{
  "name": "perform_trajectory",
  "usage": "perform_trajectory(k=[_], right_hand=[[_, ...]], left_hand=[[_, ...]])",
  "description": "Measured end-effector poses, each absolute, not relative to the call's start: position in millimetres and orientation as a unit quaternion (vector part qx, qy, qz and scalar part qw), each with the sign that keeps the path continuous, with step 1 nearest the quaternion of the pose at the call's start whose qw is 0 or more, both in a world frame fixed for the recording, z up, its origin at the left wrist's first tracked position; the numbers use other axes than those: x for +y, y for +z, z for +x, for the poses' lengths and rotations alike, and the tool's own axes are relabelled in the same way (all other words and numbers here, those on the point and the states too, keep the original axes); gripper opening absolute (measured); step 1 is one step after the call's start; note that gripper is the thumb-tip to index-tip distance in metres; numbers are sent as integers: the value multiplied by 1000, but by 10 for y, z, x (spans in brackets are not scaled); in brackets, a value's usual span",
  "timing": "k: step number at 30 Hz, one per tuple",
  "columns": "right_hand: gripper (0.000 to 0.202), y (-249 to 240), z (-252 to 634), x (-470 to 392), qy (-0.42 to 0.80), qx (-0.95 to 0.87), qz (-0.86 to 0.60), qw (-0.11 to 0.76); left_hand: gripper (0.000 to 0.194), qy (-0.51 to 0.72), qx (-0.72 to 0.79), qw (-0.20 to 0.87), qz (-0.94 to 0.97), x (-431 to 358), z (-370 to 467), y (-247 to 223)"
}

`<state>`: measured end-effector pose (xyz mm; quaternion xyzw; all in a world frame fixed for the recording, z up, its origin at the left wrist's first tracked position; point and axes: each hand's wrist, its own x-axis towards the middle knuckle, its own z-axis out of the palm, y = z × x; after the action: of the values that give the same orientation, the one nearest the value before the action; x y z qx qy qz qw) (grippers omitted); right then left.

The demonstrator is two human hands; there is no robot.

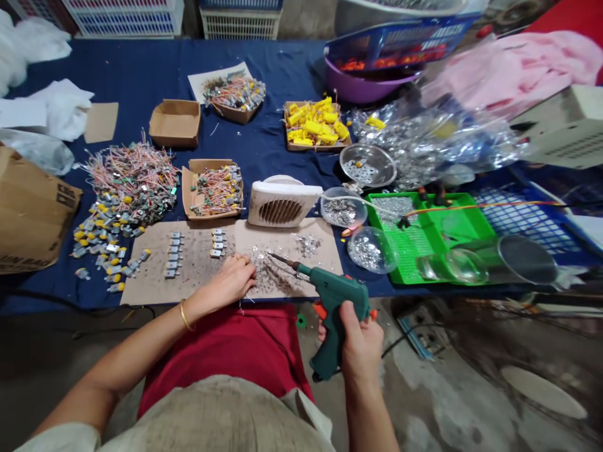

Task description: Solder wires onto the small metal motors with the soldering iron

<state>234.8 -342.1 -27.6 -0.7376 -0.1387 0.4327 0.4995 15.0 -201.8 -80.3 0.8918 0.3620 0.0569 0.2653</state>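
Observation:
My right hand [362, 345] is wrapped round the handle of a dark green soldering gun [340, 295], its tip pointing left over the cardboard sheet [155, 257]. Close to that tip, my left hand [237, 275] rests at the cardboard's front edge, fingers pressed together; what they hold, if anything, is too small to tell. Two columns of small motors [173, 254] lie on the cardboard, left of my left hand. Small metal bits [307, 245] are scattered beyond the gun's tip. A white vented fan box [282, 204] stands behind them.
Heaps of wired parts [134, 179] and motors [101, 238] lie left. Behind are a box of wired parts [214, 188] and a box of yellow parts [316, 123]. Bowls of metal pieces [372, 250], a green tray [464, 220] and a clear jar [522, 258] stand right.

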Motion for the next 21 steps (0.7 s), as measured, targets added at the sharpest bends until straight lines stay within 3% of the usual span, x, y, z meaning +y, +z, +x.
perform_trajectory(k=[6,15,21], right_hand=[[55,-202,2386,-3529,422,-144,-738,506],[57,-184,2374,-3511,423,-168,-741,493],[55,-180,2383,-3577,412,-196,-747,483]], left_hand=[[12,33,336,247,908,-2006,175,-881],[18,85,402,323,852,-1985,147,-813],[21,39,406,310,859,-1969,158,-731]])
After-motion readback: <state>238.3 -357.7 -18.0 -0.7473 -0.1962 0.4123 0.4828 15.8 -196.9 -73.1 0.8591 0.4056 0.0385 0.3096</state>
